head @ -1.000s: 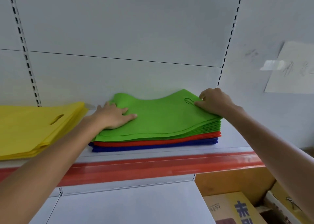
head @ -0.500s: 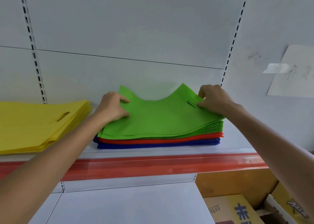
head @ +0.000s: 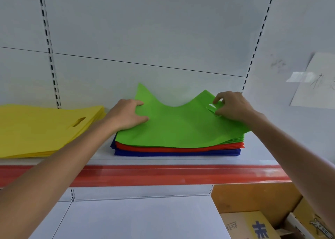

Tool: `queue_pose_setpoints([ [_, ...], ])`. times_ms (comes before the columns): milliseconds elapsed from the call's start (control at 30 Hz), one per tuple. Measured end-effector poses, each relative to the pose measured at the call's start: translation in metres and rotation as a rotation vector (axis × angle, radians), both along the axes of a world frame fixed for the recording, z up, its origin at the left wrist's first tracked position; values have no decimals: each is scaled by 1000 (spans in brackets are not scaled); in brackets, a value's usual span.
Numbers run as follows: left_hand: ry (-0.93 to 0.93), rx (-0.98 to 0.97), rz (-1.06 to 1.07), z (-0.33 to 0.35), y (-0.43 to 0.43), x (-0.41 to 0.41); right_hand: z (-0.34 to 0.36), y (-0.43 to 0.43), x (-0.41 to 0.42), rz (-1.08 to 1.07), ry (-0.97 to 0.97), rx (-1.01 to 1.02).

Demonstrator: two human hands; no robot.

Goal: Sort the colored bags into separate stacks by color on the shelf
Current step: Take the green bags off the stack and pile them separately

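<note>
1. White back panels (head: 145, 30) with slotted uprights stand behind the shelf (head: 257, 148), which has a red strip (head: 163, 175) along its front edge.
2. One mixed pile lies in the middle of the shelf: green bags (head: 235, 139) on top, red bags (head: 172, 149) under them, and blue bags (head: 172, 153) at the bottom.
3. The top green bag (head: 177, 124) is raised at its far edge. Its two far corners point up against the back panel and the edge sags between them.
4. The left grip (head: 125, 114) pinches the left side of this bag. The thumb lies on the top face and the other fingers are curled behind the raised corner.
5. The right grip (head: 233, 106) pinches the same bag at its handle cut-out, with thumb and forefinger close together on the fabric. The other fingers are bent.
6. The yellow bags (head: 36, 128) make a separate stack on the left part of the shelf, near the mixed pile but not touching it.
7. A paper sheet (head: 315, 83) is taped on the wall at the right.
8. Cardboard boxes (head: 253, 226) with printed letters stand below the shelf at the right, beside a lower white shelf (head: 136, 220).
</note>
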State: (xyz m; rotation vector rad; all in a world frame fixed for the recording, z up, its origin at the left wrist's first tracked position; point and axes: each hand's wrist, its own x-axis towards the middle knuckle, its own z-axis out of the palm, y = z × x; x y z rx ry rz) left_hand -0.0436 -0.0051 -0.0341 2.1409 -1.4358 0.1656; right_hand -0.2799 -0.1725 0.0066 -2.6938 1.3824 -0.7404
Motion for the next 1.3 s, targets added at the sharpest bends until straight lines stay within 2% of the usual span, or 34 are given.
queue_pose_setpoints([
  [367,30,-28,39,35,68,72,31,58,52,-17,-56,-120],
  [667,20,-12,106,41,186,215,35,175,192,33,-87,-208],
  [900,17,54,160,44,294,332,17,272,322,48,-65,-122],
  [1067,61,64,195,45,343,379,20,314,368,60,-26,-105],
  [1300,124,-26,257,30,385,412,22,354,404,126,-11,-117],
])
